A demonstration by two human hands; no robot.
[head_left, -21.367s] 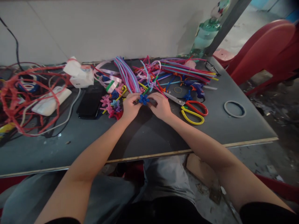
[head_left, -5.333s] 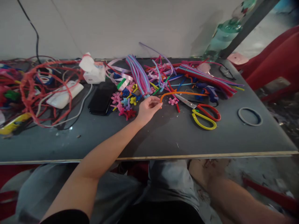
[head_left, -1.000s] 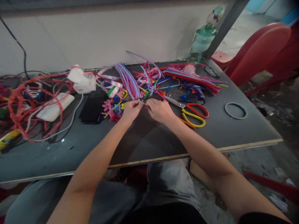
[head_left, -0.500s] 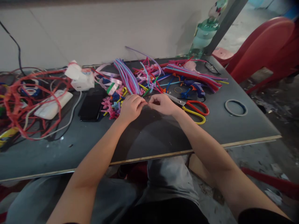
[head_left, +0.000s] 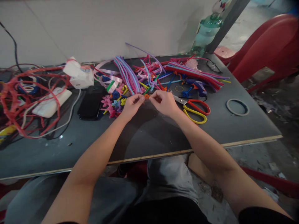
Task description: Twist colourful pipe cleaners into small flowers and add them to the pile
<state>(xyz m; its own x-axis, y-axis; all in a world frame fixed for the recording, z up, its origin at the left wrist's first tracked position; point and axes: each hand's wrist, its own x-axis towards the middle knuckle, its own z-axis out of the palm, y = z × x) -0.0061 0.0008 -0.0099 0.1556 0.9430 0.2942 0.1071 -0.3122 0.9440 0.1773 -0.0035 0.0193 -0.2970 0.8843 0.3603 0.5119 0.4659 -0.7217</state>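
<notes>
Left hand point(head_left: 132, 105): thumb and forefinger pinched together on the left end of the orange stem piece point(head_left: 146, 96).
Right hand point(head_left: 164, 102): fingers curled, tips clamped on the right end of the same piece.
Orange stem piece: held just above the table point(head_left: 151, 133), mid-scene, between the two hands. Only a short bit shows, and we cannot tell its shape.
Progress (our judgement): early on this piece, since no petals or loops are visible.
Done so far: small flower shapes point(head_left: 114, 104) in pink, blue, yellow and red, heaped just left of the left hand.
Stock left: a large bundle of coloured stems point(head_left: 129, 77) on the far side, with more spread to the far right.
Near right: scissors point(head_left: 196, 110) lying beside the right wrist, and a blue glue gun point(head_left: 197, 87) beyond them.
Far right: a flat ring point(head_left: 237, 107), well apart from the hands.
Left: a black phone point(head_left: 90, 102), then a red cord tangle point(head_left: 25, 93).
In the way: nothing lies between the hands. The flower heap and scissors crowd both sides.
</notes>
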